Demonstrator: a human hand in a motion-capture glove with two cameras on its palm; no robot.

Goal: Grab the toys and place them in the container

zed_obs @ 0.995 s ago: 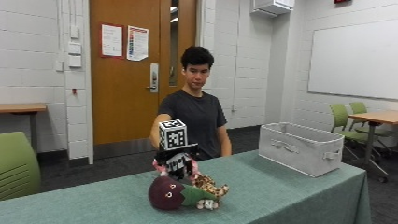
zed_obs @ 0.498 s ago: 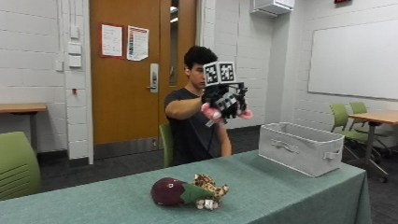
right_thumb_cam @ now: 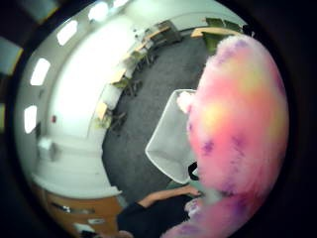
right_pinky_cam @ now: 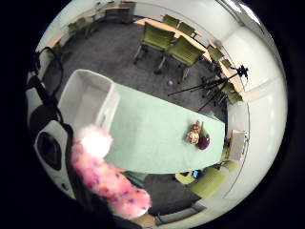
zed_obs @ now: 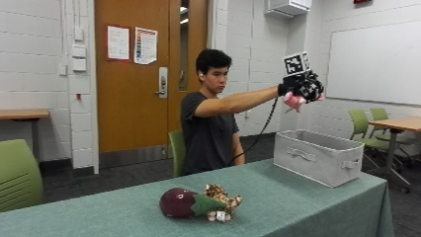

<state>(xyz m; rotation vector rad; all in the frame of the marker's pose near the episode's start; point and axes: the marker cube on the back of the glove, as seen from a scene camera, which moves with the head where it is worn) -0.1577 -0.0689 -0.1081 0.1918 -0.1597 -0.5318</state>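
Observation:
My gloved right hand (zed_obs: pixel 302 88) is stretched out high above the grey fabric container (zed_obs: pixel 318 156) and grips a fluffy pink toy (zed_obs: pixel 291 101). That pink toy (right_thumb_cam: pixel 237 119) fills much of the thumb side palm view, and the pink toy (right_pinky_cam: pixel 107 179) shows with purple spots in the little finger side palm view. The open container (right_pinky_cam: pixel 86 102) lies below the hand at one end of the green table (right_pinky_cam: pixel 157 138). A maroon plush toy (zed_obs: pixel 183 202) and a tan spotted toy (zed_obs: pixel 222 197) lie together on the table (zed_obs: pixel 296 207) near its other end.
Green chairs (zed_obs: pixel 20 173) stand around the room, and another table (zed_obs: pixel 398 123) stands at the right. A tripod (right_pinky_cam: pixel 214 86) stands on the floor beyond the table. The person's other arm (right_thumb_cam: pixel 163 196) rests at the table edge.
My hand has carried the pink toy up from the pile on the table and rightward, from in front of the person's head to high above the container. The other two toys stayed put.

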